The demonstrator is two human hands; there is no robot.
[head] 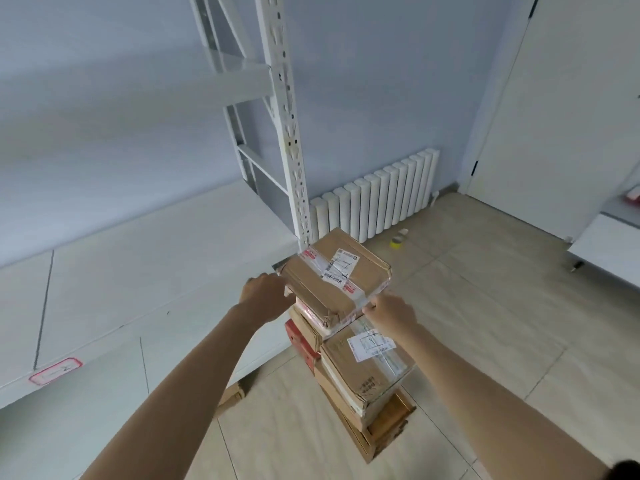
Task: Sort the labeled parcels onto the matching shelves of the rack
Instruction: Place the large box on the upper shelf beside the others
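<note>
Both hands grip the top parcel (335, 277) of a stack of cardboard boxes that stands on the tiled floor (485, 323) just beside the rack's front right upright (287, 133). Left hand (265, 294) clasps the parcel's left edge, its fingers curled round the side and mostly hidden behind the knuckles. Right hand (389, 311) pinches the parcel's near right corner, thumb on top by the clear tape, fingers tucked underneath.

That parcel is brown, taped across with a strip printed in red, and carries a white shipping label (341, 263) near the middle of its top face. It sits askew on the stack, overhanging the boxes below. Under it, a second labeled parcel (367, 368) faces the camera with its own white label, a red box (299, 339) shows at the stack's left side, and more brown boxes lie beneath.

At the left, the rack's broad white shelf (138, 271) runs along the wall, with a red-bordered tag (55, 370) stuck to its front edge. A higher shelf (173, 81) shows above, blurred. A white radiator (377, 199) lines the back wall, and a yellow tape roll (396, 242) lies on the floor before it.
</note>
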